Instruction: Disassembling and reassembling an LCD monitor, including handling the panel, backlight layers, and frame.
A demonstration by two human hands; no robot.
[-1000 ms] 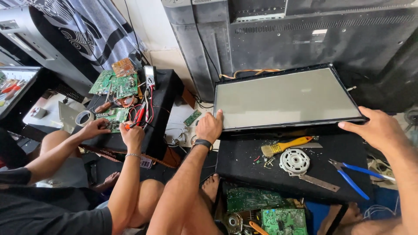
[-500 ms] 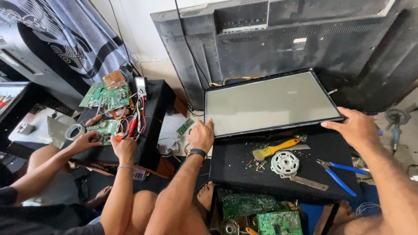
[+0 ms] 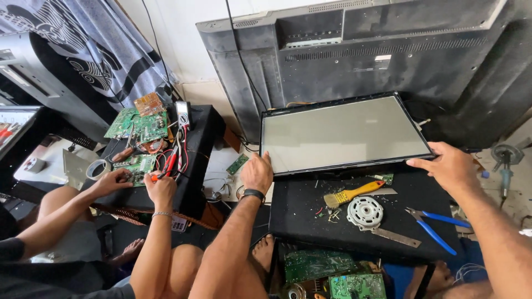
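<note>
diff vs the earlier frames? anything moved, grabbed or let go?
Little changed. The left hand stays on the flat screen panel's lower left corner, the right hand on its lower right corner; neither let go. The shift across the frame looks like head movement. The yellow-handled brush, blue-handled pliers and round white part lie where they were. The co-worker's hands stay at the circuit boards.

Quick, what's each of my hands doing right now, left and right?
Left hand: open, fingers resting on the lower left corner of the flat screen panel.
Right hand: open, fingers gripping the panel's lower right corner.
</note>
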